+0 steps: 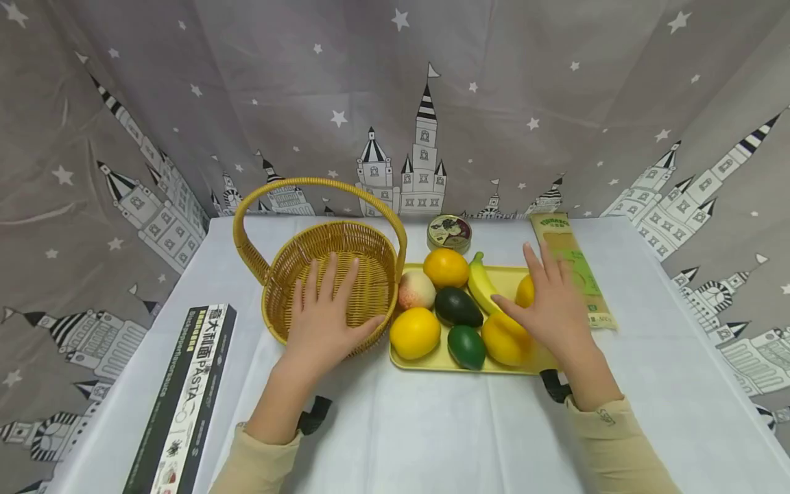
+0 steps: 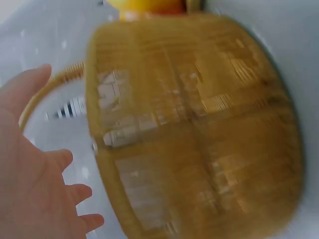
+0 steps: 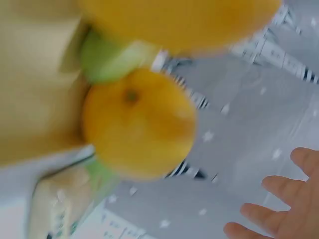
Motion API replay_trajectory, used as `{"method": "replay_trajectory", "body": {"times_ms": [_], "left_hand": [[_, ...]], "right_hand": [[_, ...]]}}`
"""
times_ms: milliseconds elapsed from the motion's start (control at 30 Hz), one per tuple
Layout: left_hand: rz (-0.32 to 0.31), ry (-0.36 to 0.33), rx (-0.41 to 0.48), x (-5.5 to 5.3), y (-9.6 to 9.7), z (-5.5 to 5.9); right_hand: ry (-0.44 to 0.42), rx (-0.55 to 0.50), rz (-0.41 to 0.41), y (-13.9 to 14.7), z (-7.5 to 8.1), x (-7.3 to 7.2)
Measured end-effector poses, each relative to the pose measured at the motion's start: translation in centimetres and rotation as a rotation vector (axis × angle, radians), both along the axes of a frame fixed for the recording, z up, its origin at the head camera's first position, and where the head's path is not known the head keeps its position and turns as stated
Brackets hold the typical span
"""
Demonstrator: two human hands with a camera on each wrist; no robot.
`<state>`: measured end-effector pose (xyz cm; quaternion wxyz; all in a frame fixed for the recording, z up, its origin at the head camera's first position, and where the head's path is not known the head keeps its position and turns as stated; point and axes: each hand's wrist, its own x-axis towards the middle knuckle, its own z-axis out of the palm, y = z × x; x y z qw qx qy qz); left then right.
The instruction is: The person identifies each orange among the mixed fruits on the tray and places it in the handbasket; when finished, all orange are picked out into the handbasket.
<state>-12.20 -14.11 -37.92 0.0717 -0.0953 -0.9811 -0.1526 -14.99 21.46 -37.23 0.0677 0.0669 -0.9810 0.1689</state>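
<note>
With fingers spread, my left hand (image 1: pixel 325 322) is over the front part of the wicker basket (image 1: pixel 336 230), holding nothing. The basket's handle arches up behind the fingers, and its inside is bare. My right hand (image 1: pixel 553 309) is also spread, over the right end of a yellow tray (image 1: pixel 364 366) of fruit; in the right wrist view its fingers are apart from the orange (image 3: pixel 139 124). On the tray lie a peach (image 1: pixel 416 291), a banana (image 1: pixel 483 283), a dark avocado (image 1: pixel 458 307), a green oval fruit (image 1: pixel 466 347) and several yellow-orange fruits (image 1: pixel 415 333). My right hand partly hides the tray's right side.
A black and white pasta box (image 1: pixel 182 405) lies at the left of the white-covered table (image 1: pixel 382 432). Behind the tray stands a round tin (image 1: pixel 448 233). A green and tan packet (image 1: pixel 577 274) lies at the back right. A grey castle-print curtain (image 1: pixel 494 137) surrounds the table.
</note>
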Motion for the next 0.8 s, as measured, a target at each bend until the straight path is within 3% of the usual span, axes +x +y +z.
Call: {"method": "replay_trajectory", "body": {"times_ms": [167, 300, 467, 567, 800], "left_hand": [[0.094, -0.028, 0.139, 1.4, -3.5, -0.7], [0.169, -0.106, 0.279, 1.9, -5.4, -1.7], [0.292, -0.196, 0.523, 1.7, -6.6, -2.9], [0.326, -0.226, 0.674, 1.4, -7.0, -3.5], [0.394, -0.257, 0.988, 1.4, -7.8, -4.2]], "right_hand": [[-0.028, -0.101, -0.074, 3.4, -0.3, -0.7], [-0.089, -0.172, -0.081, 5.0, -1.5, -1.3], [-0.201, -0.293, -0.071, 5.7, -3.3, -1.8], [-0.26, -0.332, -0.065, 5.8, -4.2, -2.1], [-0.278, -0.335, -0.071, 5.6, -5.2, -2.5]]}}
